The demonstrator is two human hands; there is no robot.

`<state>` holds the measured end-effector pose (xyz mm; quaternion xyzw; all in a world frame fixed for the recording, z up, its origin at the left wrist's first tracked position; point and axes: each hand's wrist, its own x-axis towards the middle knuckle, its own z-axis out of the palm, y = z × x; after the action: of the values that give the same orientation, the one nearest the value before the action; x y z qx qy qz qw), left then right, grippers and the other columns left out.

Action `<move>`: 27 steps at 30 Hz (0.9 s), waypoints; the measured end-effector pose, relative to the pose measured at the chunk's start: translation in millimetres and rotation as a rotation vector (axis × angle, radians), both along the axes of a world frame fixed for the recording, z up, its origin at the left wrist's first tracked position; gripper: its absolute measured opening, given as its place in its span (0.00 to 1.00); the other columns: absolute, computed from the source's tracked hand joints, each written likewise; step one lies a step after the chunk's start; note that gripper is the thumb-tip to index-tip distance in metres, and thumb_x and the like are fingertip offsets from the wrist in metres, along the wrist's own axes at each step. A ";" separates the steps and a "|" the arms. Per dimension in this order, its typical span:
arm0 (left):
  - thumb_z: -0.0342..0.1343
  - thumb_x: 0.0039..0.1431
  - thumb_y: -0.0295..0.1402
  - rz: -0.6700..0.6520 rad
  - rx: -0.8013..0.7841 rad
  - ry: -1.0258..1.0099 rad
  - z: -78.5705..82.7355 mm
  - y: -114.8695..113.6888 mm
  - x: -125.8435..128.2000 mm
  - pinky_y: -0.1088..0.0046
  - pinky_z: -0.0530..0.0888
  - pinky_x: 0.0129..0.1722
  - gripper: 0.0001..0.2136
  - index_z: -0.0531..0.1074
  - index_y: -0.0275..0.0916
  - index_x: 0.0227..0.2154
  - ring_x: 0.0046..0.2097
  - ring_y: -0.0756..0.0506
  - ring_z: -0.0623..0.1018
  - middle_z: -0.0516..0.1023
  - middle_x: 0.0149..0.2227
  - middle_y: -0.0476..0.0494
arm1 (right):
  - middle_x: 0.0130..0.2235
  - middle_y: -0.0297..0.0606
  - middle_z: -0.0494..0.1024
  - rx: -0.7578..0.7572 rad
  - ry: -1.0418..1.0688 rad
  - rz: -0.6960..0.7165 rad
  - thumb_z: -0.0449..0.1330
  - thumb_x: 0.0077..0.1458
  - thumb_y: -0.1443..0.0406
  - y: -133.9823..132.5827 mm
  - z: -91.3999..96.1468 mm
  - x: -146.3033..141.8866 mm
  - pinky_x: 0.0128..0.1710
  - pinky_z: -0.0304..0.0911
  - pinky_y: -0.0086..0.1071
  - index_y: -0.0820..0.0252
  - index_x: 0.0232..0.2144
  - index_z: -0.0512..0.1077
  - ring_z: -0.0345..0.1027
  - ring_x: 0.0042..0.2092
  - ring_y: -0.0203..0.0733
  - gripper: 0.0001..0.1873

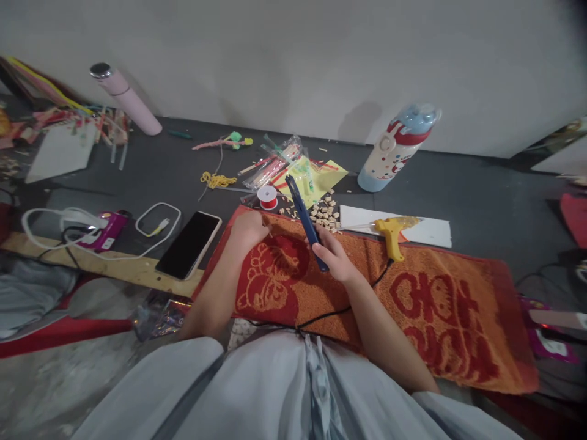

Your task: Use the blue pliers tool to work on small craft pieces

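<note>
My right hand [337,256] is closed round the handle of a dark blue pair of cutters [303,217], whose tip points away over a pile of small wooden blocks [323,212]. My left hand [247,229] rests curled on the orange towel [440,305], near a red thread spool [267,197]. What its fingers hold, if anything, is hidden. A yellow glue gun [391,233] lies on the towel to the right, its black cord running back toward my lap.
A black phone [188,244] and white cable [158,227] lie at the left by a wooden plank [105,266]. A pink flask [125,98] and a blue-and-white bottle [394,153] stand near the wall. Packets of sticks [275,164] and yellow paper [321,177] lie beyond the blocks.
</note>
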<state>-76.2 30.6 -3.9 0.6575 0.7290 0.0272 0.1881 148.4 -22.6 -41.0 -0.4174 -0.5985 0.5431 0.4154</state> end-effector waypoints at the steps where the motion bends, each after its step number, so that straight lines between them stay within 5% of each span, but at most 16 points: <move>1: 0.56 0.46 0.39 -0.005 -0.014 0.029 3.3 -1.1 0.2 0.66 0.67 0.34 0.11 0.69 0.39 0.16 0.32 0.37 0.77 0.76 0.24 0.36 | 0.53 0.48 0.72 -0.018 0.019 0.012 0.55 0.51 0.41 0.2 0.3 0.2 0.54 0.61 0.47 0.59 0.56 0.63 0.65 0.54 0.52 0.39; 5: 0.51 0.50 0.38 -0.037 0.034 0.115 26.1 -10.6 -3.3 0.68 0.66 0.33 0.10 0.72 0.39 0.20 0.33 0.39 0.77 0.78 0.27 0.37 | 0.58 0.49 0.68 -0.053 0.054 0.048 0.56 0.50 0.41 1.1 3.1 1.0 0.57 0.57 0.47 0.60 0.57 0.62 0.62 0.57 0.53 0.40; 10: 0.50 0.55 0.38 0.038 0.274 -0.069 47.4 -16.3 -12.3 0.70 0.67 0.34 0.11 0.73 0.40 0.27 0.34 0.43 0.77 0.79 0.29 0.43 | 0.59 0.47 0.67 -0.004 0.019 0.067 0.56 0.51 0.42 1.1 4.9 1.3 0.61 0.52 0.47 0.58 0.57 0.62 0.60 0.59 0.52 0.38; 16: 0.48 0.61 0.42 -0.002 0.448 -0.596 40.3 -2.7 -10.5 0.76 0.71 0.31 0.13 0.72 0.38 0.36 0.27 0.50 0.76 0.76 0.26 0.48 | 0.59 0.48 0.67 -0.069 0.002 0.085 0.57 0.50 0.42 0.2 3.4 1.2 0.60 0.54 0.48 0.58 0.58 0.61 0.60 0.59 0.53 0.40; 27: 0.50 0.61 0.36 -0.144 0.545 -0.663 28.3 11.7 6.2 0.77 0.70 0.31 0.11 0.75 0.36 0.36 0.29 0.51 0.74 0.78 0.30 0.46 | 0.59 0.50 0.67 -0.079 0.027 0.105 0.58 0.49 0.41 -0.6 3.7 0.7 0.62 0.50 0.49 0.60 0.58 0.62 0.60 0.60 0.53 0.41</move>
<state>-70.0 42.4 24.4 0.6881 0.5476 0.4152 0.2330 149.1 -23.1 -37.3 -0.3938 -0.5922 0.5929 0.3776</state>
